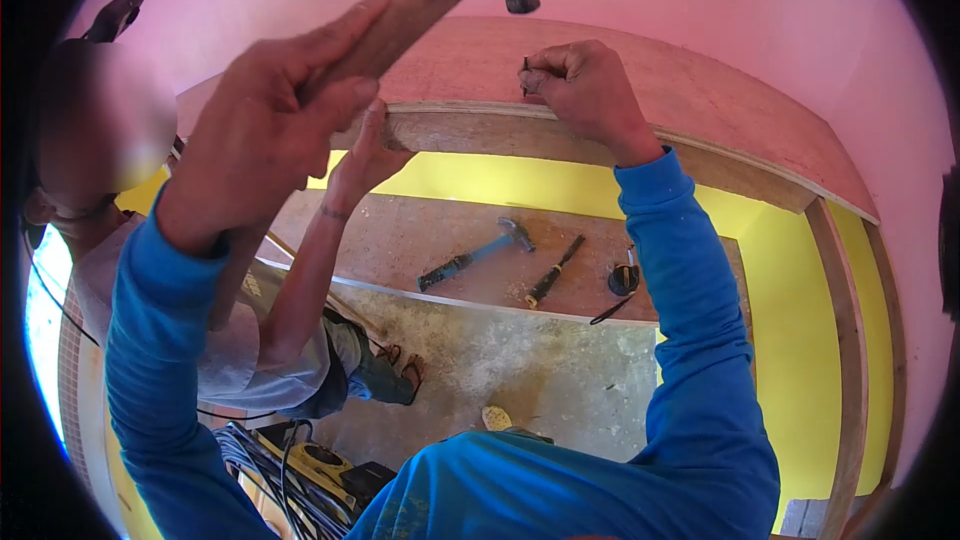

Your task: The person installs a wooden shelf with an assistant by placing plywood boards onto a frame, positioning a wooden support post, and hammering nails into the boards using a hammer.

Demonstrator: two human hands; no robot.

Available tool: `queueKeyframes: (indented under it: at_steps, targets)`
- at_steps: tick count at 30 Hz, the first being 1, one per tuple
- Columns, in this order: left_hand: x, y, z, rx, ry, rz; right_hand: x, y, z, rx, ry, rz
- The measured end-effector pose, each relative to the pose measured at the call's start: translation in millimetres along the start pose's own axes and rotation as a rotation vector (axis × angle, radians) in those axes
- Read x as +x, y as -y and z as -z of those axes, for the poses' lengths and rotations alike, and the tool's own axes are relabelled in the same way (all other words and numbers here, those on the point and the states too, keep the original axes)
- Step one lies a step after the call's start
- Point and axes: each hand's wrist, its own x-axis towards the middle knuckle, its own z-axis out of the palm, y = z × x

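Observation:
My left hand is wrapped round the wooden handle of a hammer, raised above the edge of a reddish plywood panel. The hammer's metal head is at the top of the view. My right hand pinches a thin dark nail upright between thumb and fingers, close to the panel's front edge. Below that edge runs a wooden beam. Another person's hand grips the beam to the left, partly behind my left hand.
A lower board carries a blue claw hammer, a chisel-like tool with a black and yellow handle and a tape measure. A co-worker stands at left. Coiled cables lie bottom left; a wooden post stands right.

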Motion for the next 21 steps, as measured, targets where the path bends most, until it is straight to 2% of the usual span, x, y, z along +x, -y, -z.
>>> queueKeyframes:
  at_steps: [3,5,9,12,14,16,19,21]
  targets:
    - [2.4,11.1,-3.0,0.33,0.151,-0.138,0.8,1.2,1.0,-0.064,0.004,-0.022]
    - [4.4,10.4,-1.8,0.161,0.103,-0.116,2.5,-0.1,1.5,-0.061,0.005,-0.034]
    - [9.4,-13.8,11.2,0.023,-0.023,0.105,3.5,-3.1,0.7,-0.029,0.004,-0.02]
    - [3.9,11.5,-2.1,0.143,0.133,-0.013,1.2,3.0,3.5,-0.027,0.022,-0.06]
    - [4.4,10.9,1.8,0.15,0.168,-0.011,3.1,5.3,4.1,-0.05,0.042,-0.072]
    - [7.8,-6.1,17.0,0.085,0.151,0.082,4.4,1.6,3.7,-0.078,0.068,-0.061]
    - [15.5,-19.2,16.2,0.083,-0.044,0.017,5.3,-2.4,1.8,-0.066,0.007,-0.002]
    - [14.2,5.6,2.9,0.222,0.091,-0.134,5.3,-5.3,-0.1,-0.05,0.001,-0.049]
